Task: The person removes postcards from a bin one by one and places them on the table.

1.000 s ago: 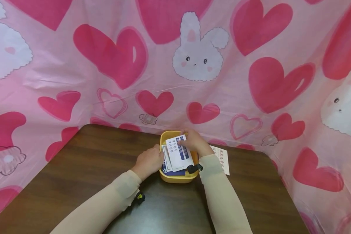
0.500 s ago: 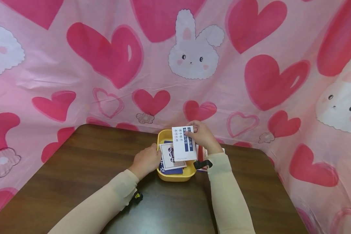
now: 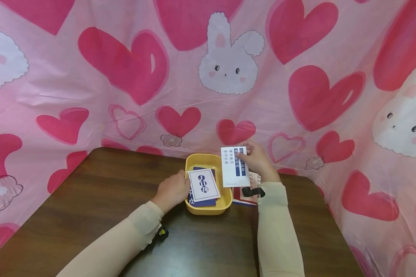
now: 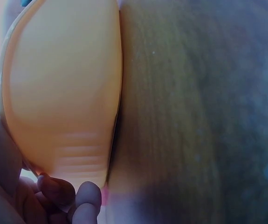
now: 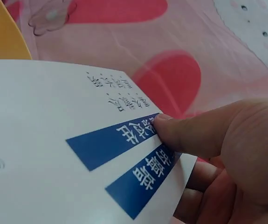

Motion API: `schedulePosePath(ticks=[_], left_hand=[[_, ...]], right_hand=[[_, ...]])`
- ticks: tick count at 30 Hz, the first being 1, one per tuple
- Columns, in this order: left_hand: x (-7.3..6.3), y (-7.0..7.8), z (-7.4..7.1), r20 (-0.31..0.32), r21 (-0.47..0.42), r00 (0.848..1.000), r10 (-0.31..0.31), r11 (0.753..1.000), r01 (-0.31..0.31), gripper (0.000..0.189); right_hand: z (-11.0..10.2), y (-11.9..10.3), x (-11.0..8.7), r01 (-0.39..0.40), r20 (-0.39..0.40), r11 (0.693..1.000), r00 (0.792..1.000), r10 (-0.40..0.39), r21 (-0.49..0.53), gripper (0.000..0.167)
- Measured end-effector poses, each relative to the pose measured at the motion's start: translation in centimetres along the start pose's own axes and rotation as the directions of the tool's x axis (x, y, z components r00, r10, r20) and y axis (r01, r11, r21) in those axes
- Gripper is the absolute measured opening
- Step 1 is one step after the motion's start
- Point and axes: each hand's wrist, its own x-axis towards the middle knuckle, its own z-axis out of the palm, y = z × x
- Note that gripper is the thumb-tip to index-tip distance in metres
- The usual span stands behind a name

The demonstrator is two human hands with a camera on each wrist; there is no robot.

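Observation:
My right hand (image 3: 258, 159) pinches a white card (image 3: 234, 173) with two blue bands and dark characters, thumb on the printed face. In the right wrist view the thumb (image 5: 189, 133) lies over the blue bands, with the other fingers behind the card. It hangs at the right rim of a yellow plastic box (image 3: 209, 211). Gripping the left side of that box is my left hand (image 3: 173, 191); its curled fingertips show at the box's end in the left wrist view. Inside the box, a white card with a blue emblem (image 3: 212, 189) lies on dark blue cards (image 3: 208, 202).
Right of the box, several cards (image 3: 251, 199), red and cream among them, lie on the brown wooden table (image 3: 124, 184), partly hidden by my right hand and the held card. Behind the table hangs a pink curtain (image 3: 131, 77) with hearts and rabbits.
My right hand has lifted the white card out of the box and carried it right, over the cards beside it. The emblem card is now uncovered. My left hand stays at the box.

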Motion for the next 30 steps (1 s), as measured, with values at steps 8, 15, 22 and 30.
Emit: schedulePosePath(ticks=[8,15,22,30], left_hand=[[0.1,-0.2,0.0,0.015,-0.011,1.0,-0.023,1.0,0.023,0.046],[0.2,-0.2,0.1,0.012,-0.008,1.0,-0.02,1.0,0.02,0.047],[0.3,-0.4,-0.2,0.001,0.008,1.0,-0.028,1.0,0.028,0.048],[0.1,0.2,-0.1,-0.011,-0.072,0.997,-0.074,0.995,0.073,0.065]], right_hand=[[-2.5,2.7,-0.3,-0.075,0.003,0.997,0.997,0.075,0.013,0.032],[-5.6,6.2,-0.9,-0.133,-0.003,0.99,0.991,0.133,-0.038,0.037],[-6.4,9.6,-1.0,-0.227,0.002,0.973,0.974,0.227,-0.05,0.038],[-6.5,11.8,-0.8,-0.244,0.037,0.97,0.969,0.244,-0.015,0.038]])
